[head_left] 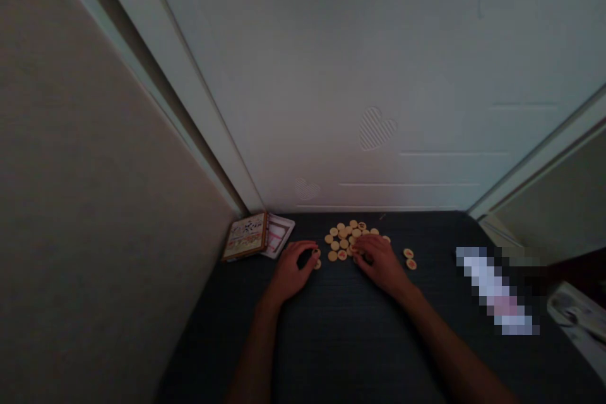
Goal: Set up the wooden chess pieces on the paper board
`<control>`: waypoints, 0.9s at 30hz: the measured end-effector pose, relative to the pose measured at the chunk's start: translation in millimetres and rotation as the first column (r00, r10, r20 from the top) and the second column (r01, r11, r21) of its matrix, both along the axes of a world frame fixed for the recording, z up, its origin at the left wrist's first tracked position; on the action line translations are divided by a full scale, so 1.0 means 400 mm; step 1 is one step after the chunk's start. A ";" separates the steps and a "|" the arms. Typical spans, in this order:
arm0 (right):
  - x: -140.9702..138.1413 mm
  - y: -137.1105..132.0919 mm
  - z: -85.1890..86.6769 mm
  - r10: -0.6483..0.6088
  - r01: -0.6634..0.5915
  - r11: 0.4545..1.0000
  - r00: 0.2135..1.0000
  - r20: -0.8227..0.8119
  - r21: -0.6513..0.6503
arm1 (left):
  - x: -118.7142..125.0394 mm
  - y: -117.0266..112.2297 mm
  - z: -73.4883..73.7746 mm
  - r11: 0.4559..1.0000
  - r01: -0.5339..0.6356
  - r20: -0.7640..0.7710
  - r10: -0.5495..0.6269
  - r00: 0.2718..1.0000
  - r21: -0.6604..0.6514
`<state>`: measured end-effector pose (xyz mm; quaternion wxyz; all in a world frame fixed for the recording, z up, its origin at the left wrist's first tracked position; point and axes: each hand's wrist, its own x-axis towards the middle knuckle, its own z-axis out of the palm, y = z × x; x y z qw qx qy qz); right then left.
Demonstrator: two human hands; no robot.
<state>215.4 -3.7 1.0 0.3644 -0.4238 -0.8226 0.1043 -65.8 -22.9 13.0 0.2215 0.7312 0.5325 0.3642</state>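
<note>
A loose pile of round cream discs with red markings, like xiangqi pieces, lies on the dark table. My right hand rests palm down on the pile's right side, its fingers over several discs. My left hand sits at the pile's left, fingers curled down beside a disc. Whether that hand holds anything is hidden by its fingers. Two more discs lie apart to the right of my right hand.
A printed box and an open white tray or lid stand at the far left of the table. A white door panel rises behind it, and a beige wall runs along the left. A pixelated object lies at the right.
</note>
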 end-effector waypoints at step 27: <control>-0.009 0.006 -0.018 -0.025 0.025 0.999 0.999 -0.043 0.020 | -0.001 0.009 -0.004 1.000 0.008 -0.035 -0.008 0.999 0.010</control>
